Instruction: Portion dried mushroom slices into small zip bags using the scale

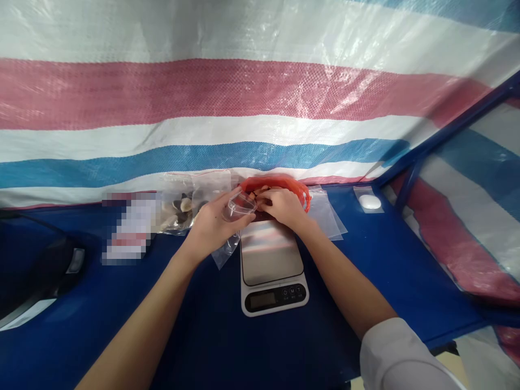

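Note:
A clear plastic cup (240, 205) is gripped in my left hand (211, 225), its opening tilted toward a red plastic bag (290, 184). Orange-brown pieces (257, 193) show at the mouth of the bag. My right hand (280, 205) is at the bag with its fingers curled in among the pieces; what is between the fingertips is hidden. Just below both hands lies a white kitchen scale (272, 254) with a steel plate and a dark display.
To the left are clear bags (179, 211) with dark and pale pieces, and a blurred-out packet (132, 227). Flat clear bags (327, 214) and a white oval object (369, 202) lie to the right. A black object (36, 265) is at far left. Striped sheeting (244, 92) hangs behind the blue table (203, 336).

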Demonstrator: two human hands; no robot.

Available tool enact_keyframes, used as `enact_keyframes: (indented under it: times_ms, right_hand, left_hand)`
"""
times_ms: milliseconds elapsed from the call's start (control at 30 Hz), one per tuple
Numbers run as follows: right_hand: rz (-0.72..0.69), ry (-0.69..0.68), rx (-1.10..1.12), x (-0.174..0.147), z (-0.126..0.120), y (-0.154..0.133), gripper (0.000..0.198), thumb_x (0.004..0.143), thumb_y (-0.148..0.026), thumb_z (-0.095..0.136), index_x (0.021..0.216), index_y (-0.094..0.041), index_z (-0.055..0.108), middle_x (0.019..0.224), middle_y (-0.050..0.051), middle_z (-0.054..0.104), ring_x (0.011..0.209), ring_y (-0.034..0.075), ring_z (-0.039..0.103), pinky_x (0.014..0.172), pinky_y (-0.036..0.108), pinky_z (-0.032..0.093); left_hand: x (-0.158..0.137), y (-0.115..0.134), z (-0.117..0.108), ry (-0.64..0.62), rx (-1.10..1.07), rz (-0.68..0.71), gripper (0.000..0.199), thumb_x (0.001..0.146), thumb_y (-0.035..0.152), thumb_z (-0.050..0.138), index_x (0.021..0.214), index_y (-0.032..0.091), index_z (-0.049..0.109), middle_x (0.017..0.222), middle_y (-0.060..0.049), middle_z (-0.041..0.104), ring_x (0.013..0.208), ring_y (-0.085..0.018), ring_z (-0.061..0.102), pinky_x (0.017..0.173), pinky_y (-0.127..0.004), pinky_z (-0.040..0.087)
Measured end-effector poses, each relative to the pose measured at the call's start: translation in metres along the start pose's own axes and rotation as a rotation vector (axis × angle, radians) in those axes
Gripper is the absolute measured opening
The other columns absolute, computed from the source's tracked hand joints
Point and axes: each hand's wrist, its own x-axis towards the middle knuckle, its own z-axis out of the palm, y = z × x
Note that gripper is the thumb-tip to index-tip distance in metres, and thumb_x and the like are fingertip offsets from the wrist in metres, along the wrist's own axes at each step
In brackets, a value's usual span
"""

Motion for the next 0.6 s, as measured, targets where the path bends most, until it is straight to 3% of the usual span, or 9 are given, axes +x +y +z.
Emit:
enact_keyframes:
  times_ms: [167, 433, 600]
  right_hand:
    - [-0.037, 0.068, 0.258, 0.000, -0.004, 0.005, 0.011, 0.087, -0.021, 0.071, 0.089, -0.025, 0.081, 0.105, 0.000, 0.080, 0.098, 0.019, 0.072, 0.086, 0.030, 0.052]
    - [-0.034, 0.094, 0.760, -0.006, -0.037, 0.001, 0.010, 0.079, -0.027, 0.077, 0.087, -0.022, 0.081, 0.091, 0.001, 0.081, 0.088, 0.018, 0.075, 0.088, 0.032, 0.058]
    - [-0.075, 0.065, 0.790, -0.015, -0.052, -0.022, 0.013, 0.077, -0.030, 0.080, 0.087, -0.021, 0.080, 0.094, 0.002, 0.080, 0.089, 0.018, 0.075, 0.085, 0.030, 0.060]
  left_hand:
    - [-0.001, -0.002, 0.001, -0.001, 0.019, -0.021, 0.074, 0.076, 0.057, 0.078, 0.139, 0.021, 0.062, 0.136, -0.011, 0.068, 0.124, -0.036, 0.064, 0.109, -0.052, 0.050]
    - [-0.002, -0.005, 0.003, -0.017, 0.014, 0.038, 0.073, 0.078, 0.056, 0.076, 0.139, 0.018, 0.061, 0.137, -0.013, 0.067, 0.126, -0.035, 0.063, 0.111, -0.051, 0.048]
    - [-0.003, 0.003, 0.006, -0.047, 0.012, 0.092, 0.067, 0.081, 0.053, 0.075, 0.139, 0.022, 0.061, 0.145, -0.011, 0.061, 0.133, -0.033, 0.059, 0.115, -0.050, 0.045]
